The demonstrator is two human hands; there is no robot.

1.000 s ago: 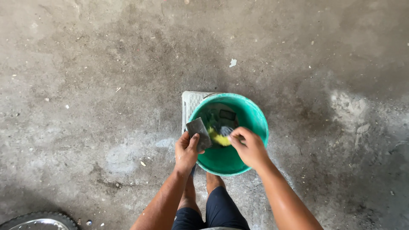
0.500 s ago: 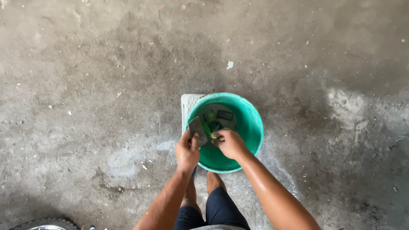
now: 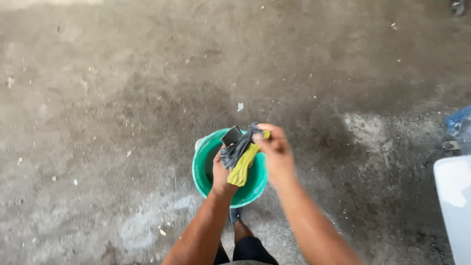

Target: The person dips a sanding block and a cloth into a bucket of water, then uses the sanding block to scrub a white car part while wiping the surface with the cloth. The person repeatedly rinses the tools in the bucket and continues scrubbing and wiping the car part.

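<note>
A green plastic bucket stands on the concrete floor in front of me. Above its mouth both hands grip a wet cloth, yellow on one side and grey on the other, stretched between them. My left hand holds its lower end over the bucket. My right hand holds the upper end, raised near the bucket's far rim. A small dark grey flat piece sticks up beside the cloth, between the hands. The bucket's inside is mostly hidden by my hands.
Rough grey concrete floor with pale patches and small bits of debris lies all around. A white container stands at the right edge, with a blue plastic bag behind it. My foot is just under the bucket.
Both hands have come up out of the bucket with the cloth, which now hangs stretched between them. The right hand has risen higher, and the view has shifted.
</note>
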